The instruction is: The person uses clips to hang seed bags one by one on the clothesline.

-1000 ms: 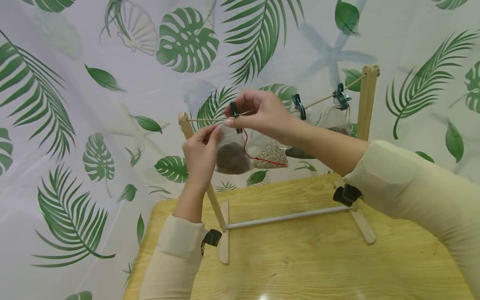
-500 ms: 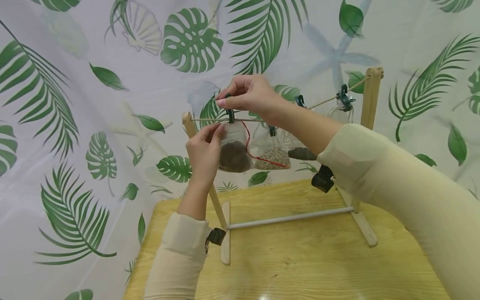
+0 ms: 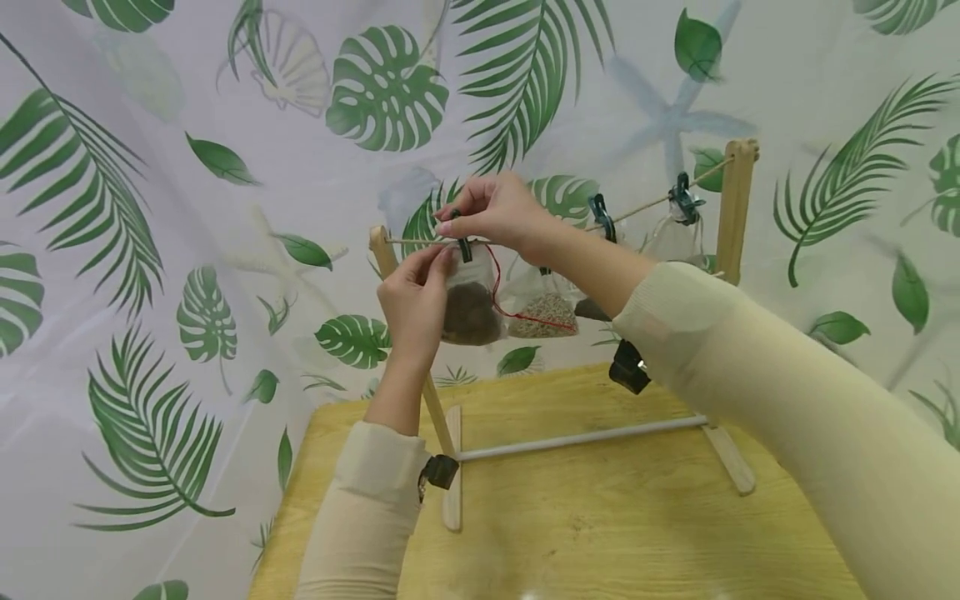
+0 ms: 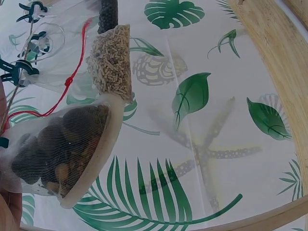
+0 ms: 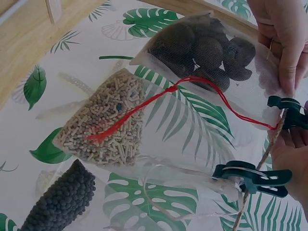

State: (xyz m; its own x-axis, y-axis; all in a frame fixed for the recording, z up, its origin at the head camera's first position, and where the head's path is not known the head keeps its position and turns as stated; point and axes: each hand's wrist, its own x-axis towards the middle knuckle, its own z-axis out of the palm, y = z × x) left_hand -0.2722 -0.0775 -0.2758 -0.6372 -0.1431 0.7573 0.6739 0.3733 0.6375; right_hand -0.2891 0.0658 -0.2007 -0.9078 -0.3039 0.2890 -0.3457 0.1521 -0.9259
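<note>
A pale mesh bag (image 3: pixel 471 315) of dark rounded stones hangs near the left end of a thin rope (image 3: pixel 408 242). My left hand (image 3: pixel 414 304) pinches the bag's upper edge just under the rope. Above it, my right hand (image 3: pixel 501 215) grips the handles of a dark green clip (image 5: pixel 288 107), whose lower end overlaps the rope and the bag's top. In the right wrist view a red drawstring (image 5: pixel 171 89) runs from the rope across a clear bag of beige pellets (image 5: pixel 108 122). The clip's bite on the bag is partly hidden by my fingers.
The rope spans two wooden posts (image 3: pixel 737 212) joined by a white bar (image 3: pixel 585 438) on a wooden table (image 3: pixel 585 533). Farther right, more green clips (image 3: pixel 684 200) hold bags, one with dark beads (image 5: pixel 62 197). A leaf-print cloth (image 3: pixel 525 83) stands behind.
The right hand rose with the clip and shifted slightly left, then came down a little, so the clip's lower end sits lower over the bag's top. The left hand stays at the bag's edge.
</note>
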